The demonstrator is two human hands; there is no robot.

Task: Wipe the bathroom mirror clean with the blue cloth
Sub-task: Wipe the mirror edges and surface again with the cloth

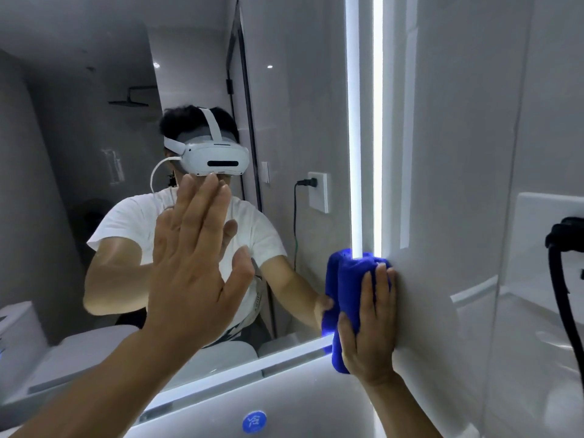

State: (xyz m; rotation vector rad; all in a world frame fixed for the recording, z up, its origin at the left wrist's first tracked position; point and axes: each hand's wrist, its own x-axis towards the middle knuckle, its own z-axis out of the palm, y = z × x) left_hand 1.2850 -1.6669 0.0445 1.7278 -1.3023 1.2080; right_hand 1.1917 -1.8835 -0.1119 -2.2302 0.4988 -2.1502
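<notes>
Two bare hands reach toward a bathroom mirror (284, 90). The right hand (369, 324) grips one bunched blue cloth (347, 279), with the thumb wrapped round the cloth's left side and the four fingers lying over its right side. It presses the cloth onto the mirror's right edge, low down, where the glass meets the grey wall (458, 153). The fingertips touch that wall. The left hand (192, 254) holds nothing. It is spread flat with straight fingers close together, its palm toward the glass near the mirror's middle, where it meets its own reflection.

Above the cloth, two bright white light strips (377, 121) run straight up, side by side, along the mirror's right edge. One more lit band follows the mirror's bottom edge. Below it sits one round blue sticker (254, 422) on a white surface.

The mirror reflects one person in a white T-shirt wearing one white headset (218, 158). Farther right on the wall is one white socket plate (543, 210) holding one black plug (565, 232) with its cable hanging down. The mirror shows a reflection of a socket and plug too.
</notes>
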